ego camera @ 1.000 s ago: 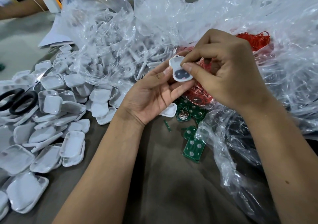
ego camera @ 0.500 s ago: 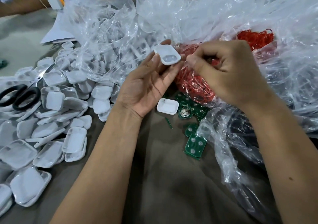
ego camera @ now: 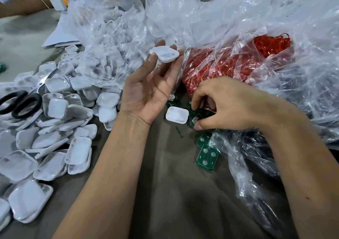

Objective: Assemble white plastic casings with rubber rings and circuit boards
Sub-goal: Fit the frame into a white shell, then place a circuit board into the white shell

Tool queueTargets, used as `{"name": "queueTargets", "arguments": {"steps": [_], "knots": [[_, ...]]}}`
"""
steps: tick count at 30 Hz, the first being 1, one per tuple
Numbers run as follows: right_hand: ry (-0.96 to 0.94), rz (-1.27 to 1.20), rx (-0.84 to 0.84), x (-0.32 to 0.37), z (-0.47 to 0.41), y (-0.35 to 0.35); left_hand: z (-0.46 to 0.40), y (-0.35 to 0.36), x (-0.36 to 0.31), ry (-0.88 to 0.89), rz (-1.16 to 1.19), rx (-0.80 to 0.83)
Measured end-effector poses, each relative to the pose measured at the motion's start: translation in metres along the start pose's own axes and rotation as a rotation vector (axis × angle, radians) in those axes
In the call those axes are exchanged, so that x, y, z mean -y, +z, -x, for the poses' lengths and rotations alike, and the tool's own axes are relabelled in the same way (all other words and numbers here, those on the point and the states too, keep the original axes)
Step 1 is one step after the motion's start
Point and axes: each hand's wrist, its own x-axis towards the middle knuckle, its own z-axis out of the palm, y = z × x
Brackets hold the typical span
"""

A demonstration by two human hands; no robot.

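My left hand (ego camera: 148, 90) is raised palm up and pinches a white plastic casing (ego camera: 164, 53) between thumb and fingertips. My right hand (ego camera: 225, 104) is low on the table, its fingers and thumb curled around a green circuit board (ego camera: 197, 116). Another white casing (ego camera: 177, 115) lies on the table just left of that board. More green boards (ego camera: 208, 155) lie nearer me, partly under plastic. Red rubber rings (ego camera: 220, 64) fill a clear bag behind my right hand.
A big heap of white casings (ego camera: 55, 121) covers the table's left side, with black-handled scissors (ego camera: 20, 103) on it. Crumpled clear plastic bags (ego camera: 238, 18) fill the back and right. A white paper sheet (ego camera: 58, 35) and another person's arm (ego camera: 22, 5) sit far left.
My right hand left the casing and the ring bag and dropped to the circuit boards on the table. My left hand lifted the casing higher and turned it.
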Motion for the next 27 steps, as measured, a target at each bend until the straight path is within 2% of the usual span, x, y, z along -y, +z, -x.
{"name": "queueTargets", "arguments": {"steps": [6,11,21,27], "knots": [[-0.019,-0.277,-0.128,-0.003,0.003,-0.006,0.001,0.001,-0.002,-0.005,0.043,-0.003],[-0.086,-0.330,-0.273,-0.003,0.003,-0.007,0.003,0.001,-0.002,0.022,-0.033,0.012],[-0.075,-0.528,-0.240,-0.005,0.001,-0.002,0.030,-0.005,-0.008,0.123,-0.494,-0.016],[-0.030,-0.463,-0.235,-0.006,-0.001,-0.002,0.061,-0.020,-0.008,0.169,-0.865,-0.063]]}}
